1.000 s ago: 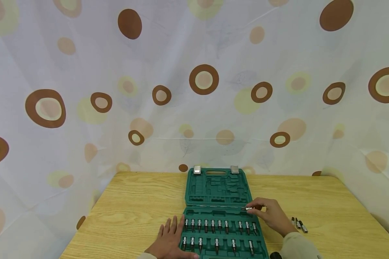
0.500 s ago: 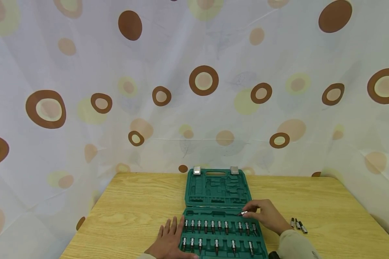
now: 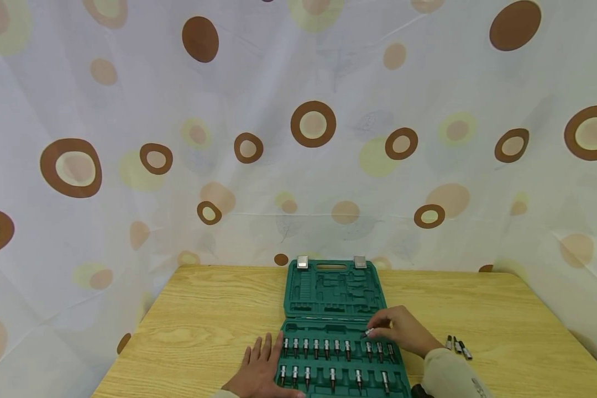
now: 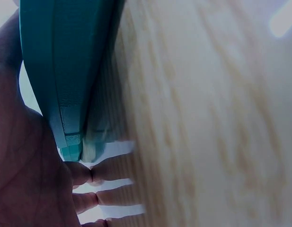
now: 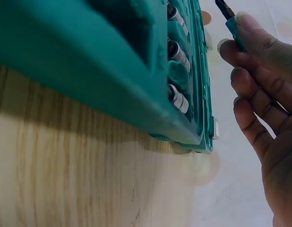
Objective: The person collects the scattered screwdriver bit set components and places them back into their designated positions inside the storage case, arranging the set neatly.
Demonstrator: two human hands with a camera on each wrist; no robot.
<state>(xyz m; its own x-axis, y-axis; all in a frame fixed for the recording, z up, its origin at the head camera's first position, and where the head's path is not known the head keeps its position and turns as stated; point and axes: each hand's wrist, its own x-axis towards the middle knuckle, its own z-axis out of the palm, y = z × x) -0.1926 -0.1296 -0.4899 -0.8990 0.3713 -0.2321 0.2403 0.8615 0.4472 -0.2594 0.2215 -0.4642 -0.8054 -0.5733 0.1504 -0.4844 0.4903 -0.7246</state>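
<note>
A green plastic socket case (image 3: 305,301) lies unfolded on the table, its lid laid back. Two rows of chrome bit sockets (image 3: 326,347) sit in the near half, with some slots bare between them. My right hand (image 3: 402,330) pinches a bit socket (image 3: 368,333) between thumb and fingertips, just above the right part of the upper row. Its dark bit tip (image 5: 225,8) shows past the thumb in the right wrist view. Fingers spread, my left hand (image 3: 260,369) rests along the case's left edge; in the left wrist view its palm (image 4: 32,161) is close beside the case wall.
Three loose bit sockets (image 3: 460,347) lie on the wooden table (image 3: 204,315) to the right of my right forearm. Two metal latches (image 3: 302,262) stand at the lid's far edge. A patterned curtain (image 3: 258,182) hangs right behind the table.
My right hand has moved a little left and toward the near half of the case, carrying the bit socket, which now tilts tip-down. My left hand stays put.
</note>
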